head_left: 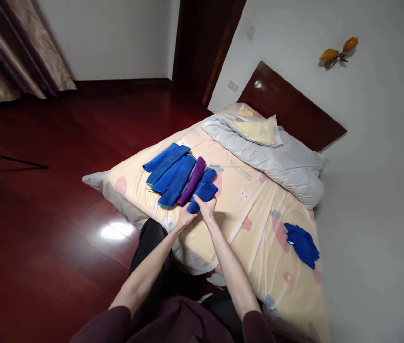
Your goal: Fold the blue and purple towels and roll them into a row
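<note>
A folded blue cloth [207, 190] is gripped at its near end by both my hands, over the edge of a row on the bed. My left hand [186, 217] closes on its lower left corner, and my right hand [207, 207] holds its near right side with the thumb on top. Just to the left lies a purple rolled cloth [192, 181]. Beyond it, several blue rolled cloths lie side by side, among them one with a green edge [173, 188]. Part of another blue roll [210, 174] shows behind the held cloth.
The bed [230, 233] has a patterned cream sheet. A crumpled blue cloth [302, 245] with a white tag lies near its right edge. A grey-white quilt [277, 159] and a yellow pillow [259, 131] are by the dark headboard [287, 105]. A thin black stand [9, 158] is on the floor.
</note>
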Available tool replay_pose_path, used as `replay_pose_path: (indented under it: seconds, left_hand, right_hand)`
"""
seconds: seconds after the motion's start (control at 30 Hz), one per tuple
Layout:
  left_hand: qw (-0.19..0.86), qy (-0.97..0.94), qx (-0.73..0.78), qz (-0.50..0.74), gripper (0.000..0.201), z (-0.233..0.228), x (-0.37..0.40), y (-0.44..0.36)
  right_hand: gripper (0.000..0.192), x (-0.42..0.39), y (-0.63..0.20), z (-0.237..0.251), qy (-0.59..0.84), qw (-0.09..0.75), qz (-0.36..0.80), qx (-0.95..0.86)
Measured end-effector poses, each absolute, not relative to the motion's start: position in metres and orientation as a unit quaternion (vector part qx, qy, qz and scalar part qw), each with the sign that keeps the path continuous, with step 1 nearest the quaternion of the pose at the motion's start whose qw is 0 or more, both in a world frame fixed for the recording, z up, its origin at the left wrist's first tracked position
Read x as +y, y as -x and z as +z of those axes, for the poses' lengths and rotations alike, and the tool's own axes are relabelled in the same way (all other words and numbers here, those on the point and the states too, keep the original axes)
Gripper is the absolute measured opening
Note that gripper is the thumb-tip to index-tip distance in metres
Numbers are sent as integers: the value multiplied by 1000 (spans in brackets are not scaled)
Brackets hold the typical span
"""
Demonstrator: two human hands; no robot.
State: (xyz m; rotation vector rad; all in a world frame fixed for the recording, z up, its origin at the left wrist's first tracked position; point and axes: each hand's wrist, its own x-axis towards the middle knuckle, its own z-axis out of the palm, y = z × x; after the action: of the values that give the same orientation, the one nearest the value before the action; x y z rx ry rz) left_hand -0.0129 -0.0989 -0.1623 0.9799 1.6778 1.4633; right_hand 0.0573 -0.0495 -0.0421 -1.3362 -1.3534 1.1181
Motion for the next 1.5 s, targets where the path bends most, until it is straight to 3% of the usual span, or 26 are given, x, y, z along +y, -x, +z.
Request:
replay_pose_path:
  seconds: [0.57, 1.0, 1.5]
  left_hand:
    - [381, -395, 634, 545, 48, -158, -102, 15]
    - [354, -436, 646, 517, 51, -180, -101, 18]
    - [379, -408, 636, 534, 48, -166, -104, 16]
  right_hand:
    - [65, -58, -63, -43, 535, 452, 439, -564]
    - [61, -67, -64, -31, 571, 421, 430, -559]
    - [63, -67, -63, -32, 572, 417, 432, -558]
